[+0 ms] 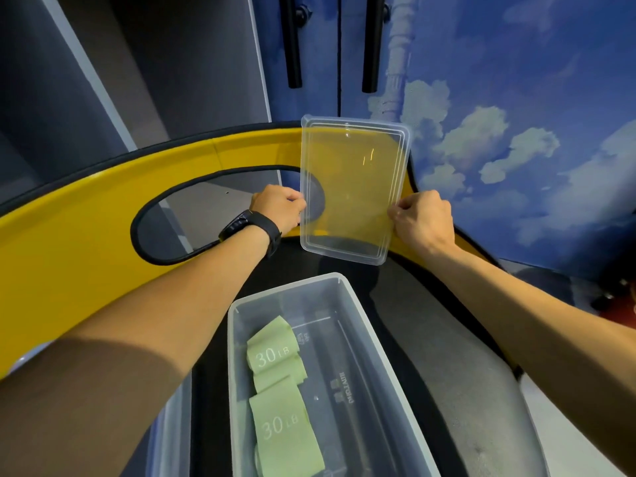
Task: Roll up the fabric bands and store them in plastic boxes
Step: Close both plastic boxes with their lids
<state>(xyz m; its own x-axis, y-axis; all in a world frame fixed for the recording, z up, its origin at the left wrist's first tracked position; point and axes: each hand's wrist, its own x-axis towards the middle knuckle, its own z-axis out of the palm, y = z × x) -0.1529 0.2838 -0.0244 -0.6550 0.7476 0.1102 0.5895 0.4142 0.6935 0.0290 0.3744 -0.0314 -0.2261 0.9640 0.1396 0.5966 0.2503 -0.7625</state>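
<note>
At nine o'clock of the lid, left hand [279,207] with black wristband [253,229], fingers curled and pinching the lid's long left edge. Held upright between both hands, at twelve o'clock of the box: clear rectangular plastic lid [352,187], thin, light, likely flexible and a little slick; best gripped at the raised rim on both long edges, as now, so it does not bow or slip. At three o'clock of the lid, right hand [422,218], fingers bunched and pinching the opposite long edge. Below, at six o'clock of the lid and well apart from it: open translucent rectangular plastic box [375,349] on a dark surface. Inside, along its left wall, two pale green rolled fabric bands [275,383] marked "30 LB", soft, light, loosely coiled, prone to unwinding if jostled. Judged next: lid lowered squarely onto the box.
</note>
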